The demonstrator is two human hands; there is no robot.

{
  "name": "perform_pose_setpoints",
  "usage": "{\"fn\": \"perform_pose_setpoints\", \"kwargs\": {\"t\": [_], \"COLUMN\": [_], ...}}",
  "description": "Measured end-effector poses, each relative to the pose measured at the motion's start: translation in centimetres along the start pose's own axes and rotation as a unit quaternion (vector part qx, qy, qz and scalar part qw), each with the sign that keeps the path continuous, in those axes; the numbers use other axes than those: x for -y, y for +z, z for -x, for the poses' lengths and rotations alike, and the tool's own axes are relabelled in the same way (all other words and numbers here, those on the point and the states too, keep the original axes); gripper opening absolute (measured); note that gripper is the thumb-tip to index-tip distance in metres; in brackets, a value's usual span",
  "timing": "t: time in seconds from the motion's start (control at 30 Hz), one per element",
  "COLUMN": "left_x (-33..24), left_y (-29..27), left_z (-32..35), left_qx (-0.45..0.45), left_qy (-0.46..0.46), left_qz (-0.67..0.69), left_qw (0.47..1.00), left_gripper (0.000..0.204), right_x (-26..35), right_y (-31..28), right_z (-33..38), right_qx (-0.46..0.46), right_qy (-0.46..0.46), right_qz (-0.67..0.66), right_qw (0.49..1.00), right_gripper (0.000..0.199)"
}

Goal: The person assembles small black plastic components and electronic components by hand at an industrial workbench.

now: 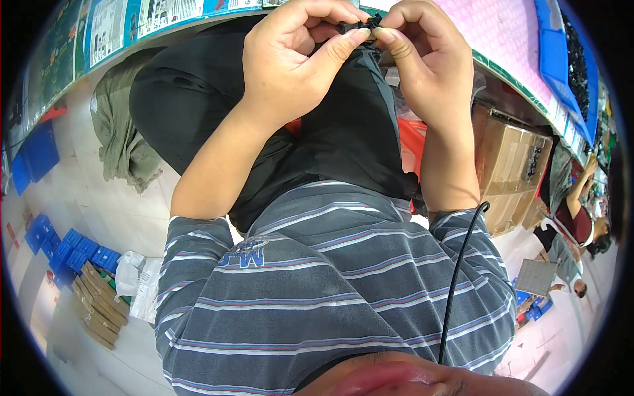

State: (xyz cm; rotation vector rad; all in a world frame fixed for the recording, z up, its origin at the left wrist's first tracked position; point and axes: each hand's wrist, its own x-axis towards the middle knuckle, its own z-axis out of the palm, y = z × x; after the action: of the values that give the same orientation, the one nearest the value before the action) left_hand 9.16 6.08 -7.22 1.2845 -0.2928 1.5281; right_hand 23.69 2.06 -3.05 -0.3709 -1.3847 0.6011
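Note:
Between my two hands, at the near edge of the worktable, is a small black part (360, 27) with an uneven, knobbly outline. My left hand (290, 63) pinches its left end with thumb and fingertips. From the other side, the thumb and fingers of my right hand (429, 56) close on its right end. Fingertips cover much of the part, so its exact kind cannot be made out. Both hands are held above my lap in black trousers (191, 92).
A blue bin (558, 66) of black pieces stands right, beside a pink sheet (495, 30) on the table. Below are a cardboard box (512, 158) and a red bag (411, 142). Grey-green cloth (125, 125) hangs left; blue bins (76, 251) stand farther off. People (578, 218) work at right.

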Motion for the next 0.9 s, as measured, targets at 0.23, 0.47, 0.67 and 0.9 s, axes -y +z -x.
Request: {"fn": "perform_pose_setpoints", "kwargs": {"t": [0.23, 0.47, 0.67, 0.9], "left_x": [-4.9, -5.2, -5.7, -4.5], "left_y": [2.8, 1.9, 3.4, 2.6], "left_z": [-3.7, -4.1, -4.5, -5.0], "left_qx": [-0.012, 0.042, -0.114, -0.164], "left_qy": [-0.123, -0.069, -0.287, -0.311], "left_qz": [-0.260, -0.391, -0.406, -0.394], "left_qw": [0.958, 0.917, 0.860, 0.849], "left_gripper": [0.013, 0.014, 0.012, 0.015], "right_x": [5.8, 4.1, 2.6, 1.5], "right_y": [1.5, 0.4, 0.9, 0.3], "right_z": [-1.8, -1.7, -1.6, -2.5], "right_qx": [-0.135, -0.121, -0.143, -0.162], "right_qy": [0.511, 0.524, 0.502, 0.516], "right_qz": [0.004, -0.011, -0.028, -0.083], "right_qw": [0.849, 0.843, 0.852, 0.837], "right_gripper": [0.018, 0.014, 0.011, 0.012]}}
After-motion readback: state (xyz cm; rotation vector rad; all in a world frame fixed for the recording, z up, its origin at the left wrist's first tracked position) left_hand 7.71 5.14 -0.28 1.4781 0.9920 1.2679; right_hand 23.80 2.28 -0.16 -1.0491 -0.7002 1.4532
